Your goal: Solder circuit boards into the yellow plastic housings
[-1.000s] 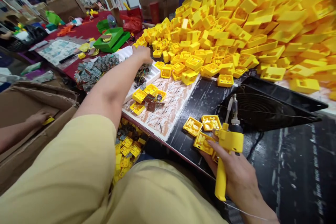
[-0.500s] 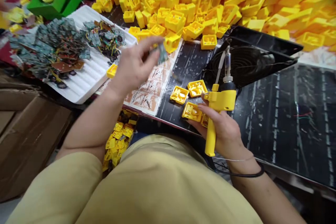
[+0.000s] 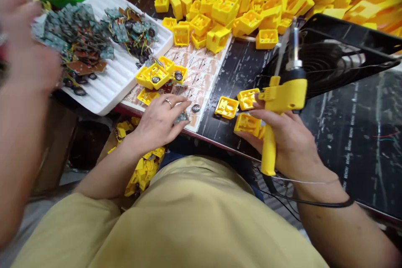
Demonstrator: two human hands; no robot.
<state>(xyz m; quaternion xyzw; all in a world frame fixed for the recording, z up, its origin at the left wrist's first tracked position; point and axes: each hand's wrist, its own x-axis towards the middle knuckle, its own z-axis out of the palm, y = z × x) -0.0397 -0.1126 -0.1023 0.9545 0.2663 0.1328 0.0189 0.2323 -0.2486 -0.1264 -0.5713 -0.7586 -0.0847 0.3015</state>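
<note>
My left hand (image 3: 163, 119) is over the patterned sheet at the table's front edge. Its fingers pinch a small green circuit board (image 3: 182, 117), mostly hidden. A small round black speaker (image 3: 196, 108) lies just beyond the fingertips. My right hand (image 3: 289, 138) grips a yellow soldering gun (image 3: 284, 95), its metal tip pointing up and away. The same hand's fingers also hold an open yellow plastic housing (image 3: 247, 123). Two more open housings, one yellow housing (image 3: 226, 107) and another housing (image 3: 248, 99), lie on the black mat beside it.
A white foam tray (image 3: 116, 88) carries piled circuit boards (image 3: 75, 29) with wires. Yellow housings (image 3: 157, 73) with wired parts sit by the tray. A heap of yellow housings (image 3: 226, 6) spans the back. A black fan-like frame (image 3: 342, 58) stands right. Another person's arm (image 3: 21, 125) reaches in at left.
My left hand has come down and nearer with the circuit board, from above the sheet to the table edge. Another person's arm has entered at left. The wired yellow housings now show.
</note>
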